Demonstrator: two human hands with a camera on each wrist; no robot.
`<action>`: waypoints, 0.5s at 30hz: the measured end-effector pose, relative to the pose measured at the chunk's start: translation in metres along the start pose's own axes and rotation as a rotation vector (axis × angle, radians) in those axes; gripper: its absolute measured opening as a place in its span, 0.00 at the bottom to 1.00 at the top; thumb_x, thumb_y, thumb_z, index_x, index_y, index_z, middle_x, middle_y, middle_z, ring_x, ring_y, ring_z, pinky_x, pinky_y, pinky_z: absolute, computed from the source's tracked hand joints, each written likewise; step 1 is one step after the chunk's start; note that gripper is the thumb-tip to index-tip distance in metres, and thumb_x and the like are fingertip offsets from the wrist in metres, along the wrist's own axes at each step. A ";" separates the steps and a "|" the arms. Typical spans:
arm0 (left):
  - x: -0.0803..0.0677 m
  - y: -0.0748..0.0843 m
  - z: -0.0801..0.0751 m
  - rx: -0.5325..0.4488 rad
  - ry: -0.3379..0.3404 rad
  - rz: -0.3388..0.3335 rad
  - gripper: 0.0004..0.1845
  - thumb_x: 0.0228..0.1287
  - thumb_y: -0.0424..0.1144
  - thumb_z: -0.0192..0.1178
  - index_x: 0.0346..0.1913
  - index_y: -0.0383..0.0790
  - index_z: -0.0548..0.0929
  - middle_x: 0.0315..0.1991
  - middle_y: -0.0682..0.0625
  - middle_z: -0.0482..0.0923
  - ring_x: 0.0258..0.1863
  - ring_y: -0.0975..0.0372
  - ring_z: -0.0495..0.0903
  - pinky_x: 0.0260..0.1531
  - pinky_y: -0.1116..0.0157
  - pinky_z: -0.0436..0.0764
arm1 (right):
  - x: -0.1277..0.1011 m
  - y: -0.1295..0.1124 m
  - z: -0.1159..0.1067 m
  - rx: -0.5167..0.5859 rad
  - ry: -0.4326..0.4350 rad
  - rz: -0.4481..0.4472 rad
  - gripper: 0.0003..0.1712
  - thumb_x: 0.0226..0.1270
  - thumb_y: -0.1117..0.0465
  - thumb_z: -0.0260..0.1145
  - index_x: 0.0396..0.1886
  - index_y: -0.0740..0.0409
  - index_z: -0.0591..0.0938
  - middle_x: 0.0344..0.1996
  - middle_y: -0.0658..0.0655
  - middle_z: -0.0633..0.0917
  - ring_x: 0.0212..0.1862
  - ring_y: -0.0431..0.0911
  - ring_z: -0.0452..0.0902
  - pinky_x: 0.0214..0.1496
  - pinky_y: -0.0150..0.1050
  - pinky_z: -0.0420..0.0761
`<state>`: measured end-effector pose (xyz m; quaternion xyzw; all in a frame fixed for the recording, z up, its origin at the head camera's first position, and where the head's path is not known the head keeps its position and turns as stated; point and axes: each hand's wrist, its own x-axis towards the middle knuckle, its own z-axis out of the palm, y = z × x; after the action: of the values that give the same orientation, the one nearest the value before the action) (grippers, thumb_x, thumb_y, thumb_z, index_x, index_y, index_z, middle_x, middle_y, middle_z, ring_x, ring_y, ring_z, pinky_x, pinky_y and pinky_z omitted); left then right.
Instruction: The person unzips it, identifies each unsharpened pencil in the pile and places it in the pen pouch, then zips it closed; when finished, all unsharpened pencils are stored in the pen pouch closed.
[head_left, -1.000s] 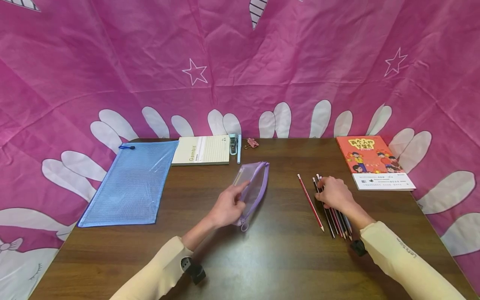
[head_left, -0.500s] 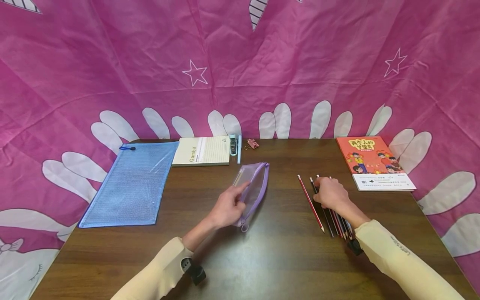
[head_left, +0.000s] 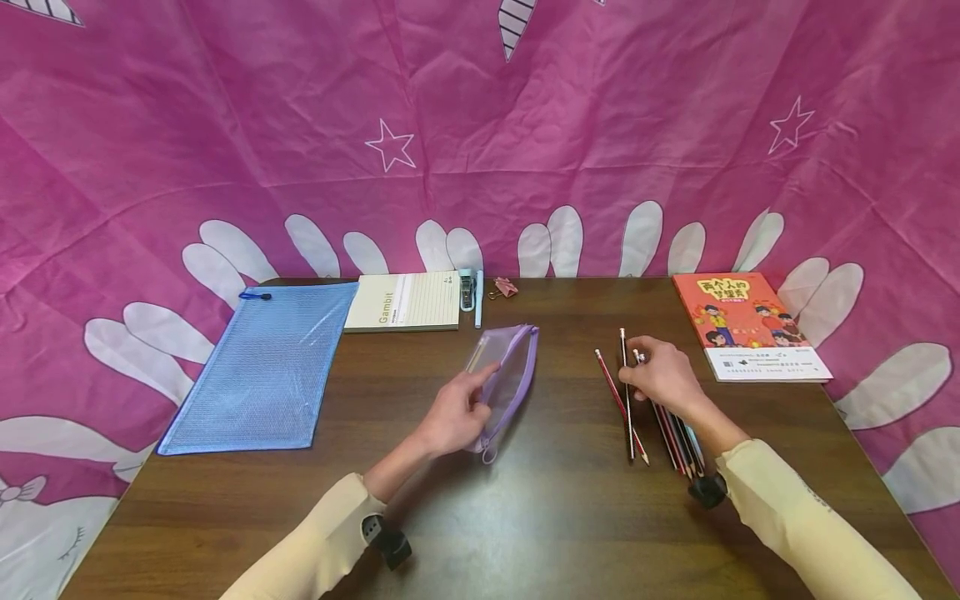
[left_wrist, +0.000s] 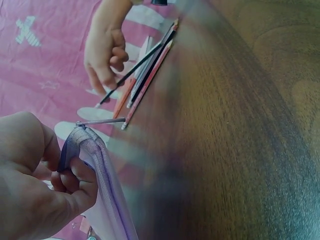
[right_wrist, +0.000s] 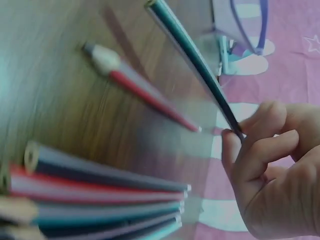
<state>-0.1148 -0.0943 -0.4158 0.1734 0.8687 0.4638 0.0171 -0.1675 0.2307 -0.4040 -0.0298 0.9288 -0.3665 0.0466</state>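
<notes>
We record a dark wood table [head_left: 555,508] backed by pink printed cloth [head_left: 225,125]. At its left edge lies a blue mesh folder [head_left: 258,367], flat. At far right is an orange book [head_left: 738,321]; at the far edge is a notepad [head_left: 405,302], with a stapler [head_left: 467,288], a pen [head_left: 478,298] and a binder clip [head_left: 502,287] just beside it.

Near the middle lies a lilac pouch [head_left: 508,382], its zip side open. Our left hand [head_left: 453,412] holds its near end: the wrist view shows the fingers [left_wrist: 75,182] curled round the pouch rim, with the forefinger laid along the mesh in the head view.

Right of centre sits a row of pencils [head_left: 678,437], touching one another, with a red pencil [head_left: 621,407] lying just apart on their left. Our right hand [head_left: 663,379] pinches a dark pencil [head_left: 625,392] between thumb and forefinger, with the other fingers curled; this pencil is raised and crosses over the red one.
</notes>
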 end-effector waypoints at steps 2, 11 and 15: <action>0.000 0.000 0.000 0.003 -0.002 0.004 0.37 0.50 0.22 0.54 0.71 0.32 0.71 0.31 0.48 0.69 0.27 0.61 0.69 0.22 0.67 0.76 | 0.000 -0.004 0.002 0.098 0.004 0.035 0.34 0.58 0.64 0.65 0.64 0.72 0.71 0.20 0.53 0.80 0.17 0.43 0.77 0.21 0.36 0.75; 0.000 0.000 0.001 -0.003 -0.008 -0.005 0.38 0.50 0.22 0.54 0.71 0.32 0.70 0.32 0.48 0.69 0.27 0.61 0.69 0.22 0.67 0.76 | 0.003 -0.028 0.022 0.562 0.020 0.127 0.36 0.62 0.70 0.60 0.71 0.67 0.61 0.20 0.52 0.76 0.15 0.38 0.69 0.14 0.29 0.64; 0.000 0.001 0.001 0.003 -0.008 -0.005 0.38 0.51 0.22 0.54 0.71 0.32 0.70 0.32 0.47 0.69 0.28 0.61 0.70 0.23 0.66 0.77 | 0.004 -0.041 0.031 0.650 0.048 0.156 0.39 0.61 0.71 0.59 0.73 0.62 0.59 0.26 0.54 0.77 0.15 0.38 0.69 0.15 0.29 0.66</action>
<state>-0.1141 -0.0933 -0.4157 0.1729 0.8697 0.4617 0.0217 -0.1677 0.1797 -0.3990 0.0667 0.7636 -0.6394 0.0597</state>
